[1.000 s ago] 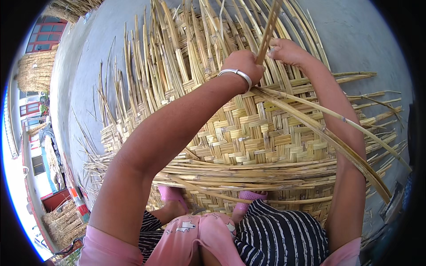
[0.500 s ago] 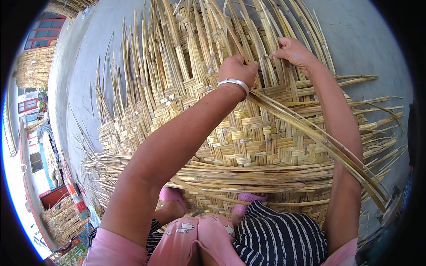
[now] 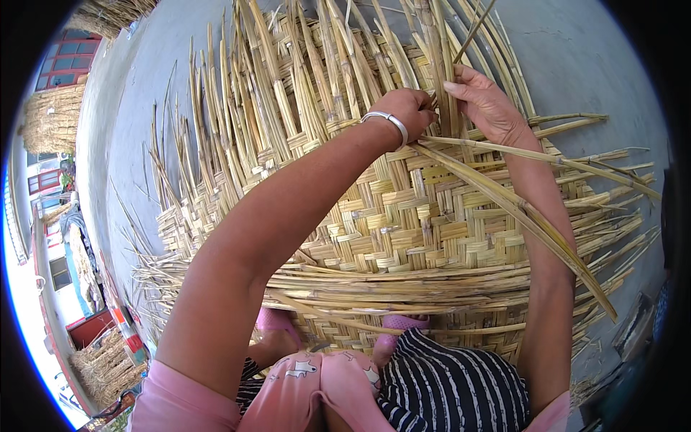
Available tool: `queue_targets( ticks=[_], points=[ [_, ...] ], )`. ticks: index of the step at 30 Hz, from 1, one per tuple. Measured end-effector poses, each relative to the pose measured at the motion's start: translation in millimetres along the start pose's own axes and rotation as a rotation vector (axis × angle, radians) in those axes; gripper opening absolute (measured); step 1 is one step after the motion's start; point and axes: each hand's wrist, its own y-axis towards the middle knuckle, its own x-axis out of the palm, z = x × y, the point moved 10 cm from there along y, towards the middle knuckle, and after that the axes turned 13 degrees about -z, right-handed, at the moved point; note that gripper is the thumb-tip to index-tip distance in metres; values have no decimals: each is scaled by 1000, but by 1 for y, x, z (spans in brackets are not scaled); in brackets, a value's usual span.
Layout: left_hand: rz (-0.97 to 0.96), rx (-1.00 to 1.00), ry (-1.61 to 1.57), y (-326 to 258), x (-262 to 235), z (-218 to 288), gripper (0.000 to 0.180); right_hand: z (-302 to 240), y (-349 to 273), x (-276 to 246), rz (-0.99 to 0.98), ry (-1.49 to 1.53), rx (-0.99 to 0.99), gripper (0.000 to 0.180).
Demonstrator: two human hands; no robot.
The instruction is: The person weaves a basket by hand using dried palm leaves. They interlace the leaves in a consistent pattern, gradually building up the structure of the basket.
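Observation:
A large woven reed mat (image 3: pixel 403 209) spreads across the ground before me, its twill pattern made of flat, split yellow strips. My left hand (image 3: pixel 407 111), a silver bangle at its wrist, is closed at the weaving edge on long split reed strips (image 3: pixel 515 205). These trail down to the right, and one passes across my right wrist. Just to the right, my right hand (image 3: pixel 489 101) grips upright reed strips (image 3: pixel 445 86) between thumb and fingers. My left fingertips are partly hidden behind the hand.
Loose reed ends (image 3: pixel 216 122) fan out beyond the woven part. A bundle of strips (image 3: pixel 403 288) runs crosswise near my feet in pink clogs (image 3: pixel 396 330). Grey concrete (image 3: pixel 583 79) surrounds the mat. Straw stacks (image 3: pixel 54 119) stand at the left by a building.
My right hand has turned, its palm now showing more, and holds upright strips near my left hand. One trailing strip has swung up across my right wrist. My left hand has shifted slightly right.

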Motion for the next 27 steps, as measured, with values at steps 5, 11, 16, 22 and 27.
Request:
queue_targets(
  ticks=[5, 11, 16, 22, 27],
  points=[
    [-249, 6, -122, 19, 13, -7, 31, -11, -20, -46, 190, 151, -148, 26],
    [-340, 32, -12, 24, 22, -1, 34, 3, -33, -59, 257, 73, -91, 23],
    [-371, -10, -28, 30, 28, -6, 35, 13, -36, -58, 304, 41, -51, 18],
    [-295, -2, 33, 32, 18, -14, 31, 19, -79, -62, 637, -237, -52, 10],
    [-313, 2, 80, 38, 26, -14, 33, 16, -94, -63, 812, -435, -69, 11]
  ],
)
